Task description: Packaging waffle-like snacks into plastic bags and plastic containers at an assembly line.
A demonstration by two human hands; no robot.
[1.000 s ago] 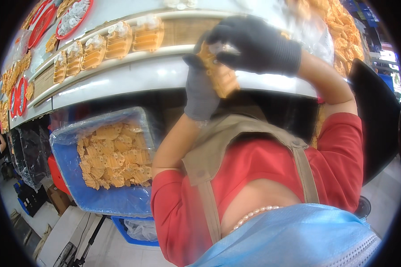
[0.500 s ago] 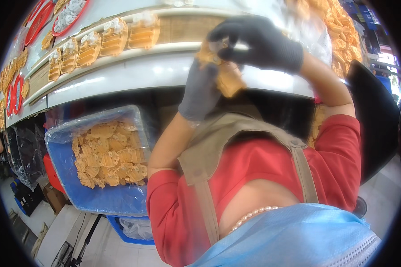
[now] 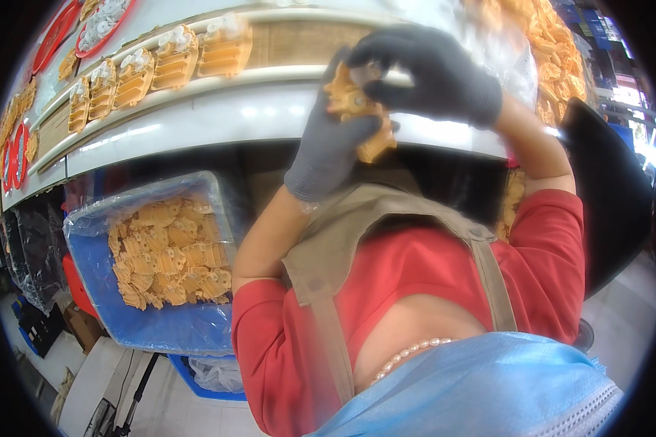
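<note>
Sliding down along the orange part (image 3: 350, 102), the left thumb is now lying lower across its face than half a second ago, and the whole scene is shifting slightly toward 9 o'clock in the view. Both hands are hovering near 12 o'clock, over the near edge of the white surface (image 3: 189, 127). The left hand (image 3: 333, 142) is keeping its grip clamped on the orange part, its lower end pointing toward 6 o'clock. The right hand (image 3: 434, 76) is pinching a pale piece (image 3: 369, 71) between thumb and forefinger, at the part's upper end. Glare and blur are softening that piece, so its shape is hard to make out, and the left palm is hiding the part's back.

Toward 10 and 11 o'clock, a row of orange parts (image 3: 175, 62) is leaning between two rails, while the heap of white pieces (image 3: 103, 28) beyond is being cut off by the upper edge. A blurred orange pile (image 3: 559, 54) is sitting at 2 o'clock. Between 8 and 9 o'clock, a blue tub (image 3: 153, 331) is holding more orange parts, its right end partly hidden by the left arm.
</note>
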